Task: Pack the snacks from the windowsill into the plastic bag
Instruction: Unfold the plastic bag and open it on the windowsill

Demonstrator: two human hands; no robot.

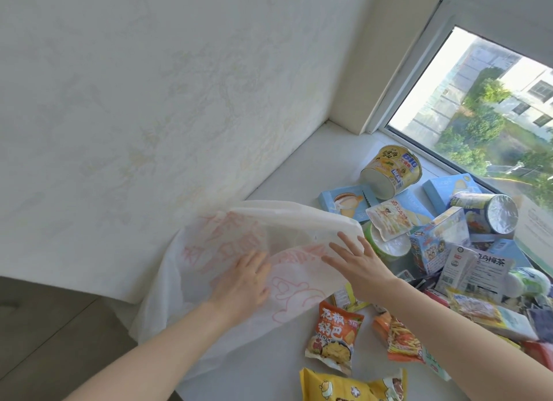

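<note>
Both hands flat, fingers spread: left hand [244,279] and right hand [357,266] press the plastic bag [239,251] on the windowsill [287,358], gripping nothing. Snacks [434,236] piled right. Bag mouth looks shut, probably; thin film may slide off the near edge.

- Plastic bag [239,245]: thin, white, red print, lying crumpled on the windowsill [299,167] against the wall, mouth lifted toward three o'clock.
- Snacks [434,245]: tubs, boxes and packets heaped at the bag's three o'clock; an orange packet [335,337] lies flat at five o'clock.
</note>
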